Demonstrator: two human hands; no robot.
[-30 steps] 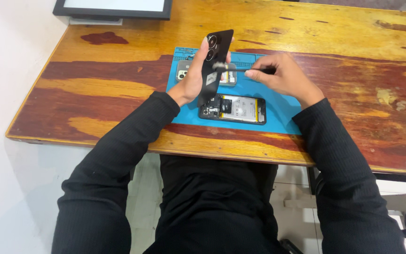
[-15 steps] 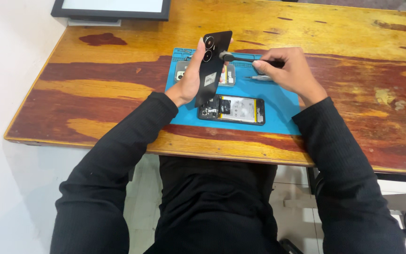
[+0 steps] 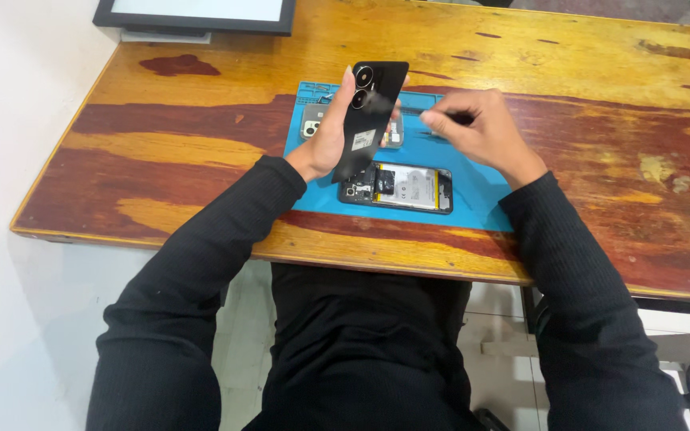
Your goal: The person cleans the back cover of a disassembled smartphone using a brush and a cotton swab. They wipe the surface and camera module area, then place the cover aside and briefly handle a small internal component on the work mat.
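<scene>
Streaked wood table [image 3: 201, 152], left hand [image 3: 329, 140] gripping glossy black back cover [image 3: 369, 120]

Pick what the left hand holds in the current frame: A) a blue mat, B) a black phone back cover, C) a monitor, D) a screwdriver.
B: the left hand grips a black back cover with camera rings, raised above the blue mat, where the opened phone lies.
</scene>
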